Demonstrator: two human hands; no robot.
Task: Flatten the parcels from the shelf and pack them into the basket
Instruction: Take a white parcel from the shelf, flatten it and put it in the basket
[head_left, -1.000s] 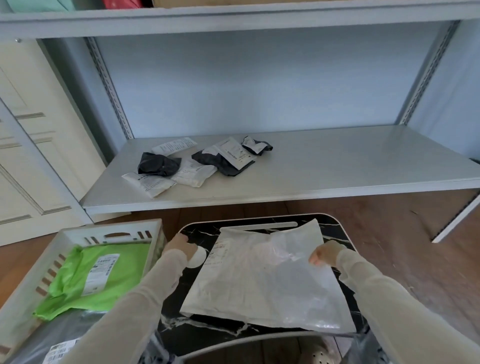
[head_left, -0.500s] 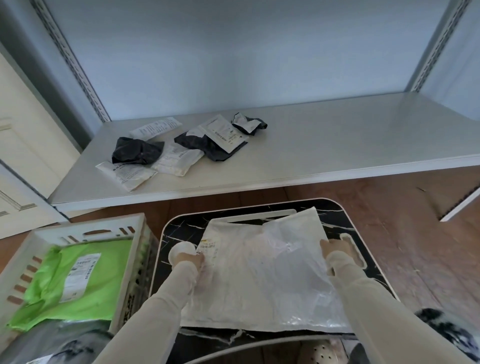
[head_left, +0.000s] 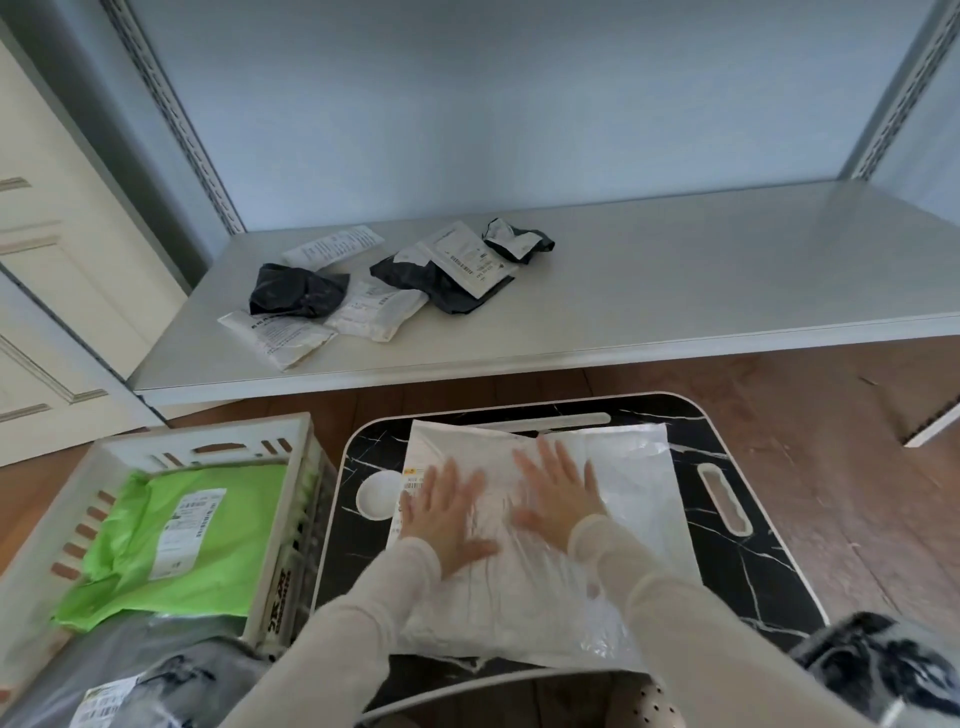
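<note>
Hands: your left hand (head_left: 447, 519) and right hand (head_left: 558, 493) have left the white parcel's (head_left: 623, 493) edges and now press flat on its middle, fingers spread.
Meaning: flattening looks under way, with packing next.
Basket (head_left: 156, 441), lower left: one green parcel (head_left: 182, 535), one grey parcel (head_left: 171, 675).
Tabletop (head_left: 727, 571), centre: one white parcel.
Shelf (head_left: 727, 270), upper centre: about six small parcels (head_left: 296, 291).

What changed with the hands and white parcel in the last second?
Both hands released the side edges of the white parcel and moved inward: left hand and right hand press flat on it, fingers spread. The parcel remains on the black tray; green parcel, basket and shelf parcels unchanged.
</note>
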